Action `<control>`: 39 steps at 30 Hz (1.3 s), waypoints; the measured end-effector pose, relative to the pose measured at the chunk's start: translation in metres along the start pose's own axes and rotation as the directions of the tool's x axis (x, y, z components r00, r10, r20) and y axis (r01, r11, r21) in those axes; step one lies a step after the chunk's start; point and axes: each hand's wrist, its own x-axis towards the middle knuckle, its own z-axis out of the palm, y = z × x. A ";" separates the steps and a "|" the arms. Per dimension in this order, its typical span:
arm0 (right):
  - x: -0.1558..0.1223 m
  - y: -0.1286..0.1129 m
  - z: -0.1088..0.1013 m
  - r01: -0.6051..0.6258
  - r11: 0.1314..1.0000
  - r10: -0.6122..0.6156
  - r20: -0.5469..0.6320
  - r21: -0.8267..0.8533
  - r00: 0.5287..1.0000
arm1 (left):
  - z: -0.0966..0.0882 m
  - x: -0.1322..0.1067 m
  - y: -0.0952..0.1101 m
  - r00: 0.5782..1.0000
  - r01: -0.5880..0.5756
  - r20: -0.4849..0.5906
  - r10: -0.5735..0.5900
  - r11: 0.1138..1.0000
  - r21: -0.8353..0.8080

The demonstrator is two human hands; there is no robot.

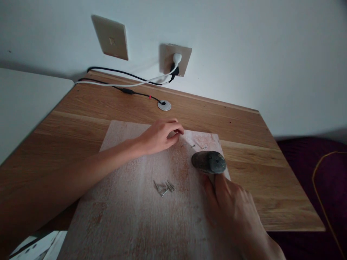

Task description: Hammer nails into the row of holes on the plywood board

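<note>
In my right hand [230,202] is a hammer [208,162], its dark, worn head over the right part of a whitish, reddish-stained board [130,216]. My left hand [164,135] rests at the board's far edge with thumb and forefinger pinched together; whatever is between the fingertips is too small to make out. Just right of those fingertips, several nails stand in a row along the far edge, among them a nail [193,146] in the middle and a leaning nail [204,147] close to the hammer head. A small pile of loose nails [164,188] lies mid-board.
Under the board is a wooden desk [271,180] with a round cable grommet [164,105]. Black and white cables [130,85] run along its back to a wall socket [177,60]. A white surface [29,104] stands at left, purple fabric [311,169] at right.
</note>
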 end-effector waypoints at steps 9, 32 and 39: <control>-0.011 0.012 -0.009 -0.055 0.945 0.052 0.018 0.322 0.998 | -0.027 0.004 0.044 0.985 0.004 0.174 0.014 0.994 -0.105; -0.077 0.019 -0.002 -0.207 0.865 0.276 -0.089 0.457 0.957 | -0.015 -0.053 0.076 0.877 0.089 0.477 -0.067 0.996 -0.025; -0.065 0.008 0.006 -0.168 0.883 0.204 -0.037 0.437 0.978 | -0.018 -0.042 0.075 0.840 0.094 0.534 -0.094 0.995 0.028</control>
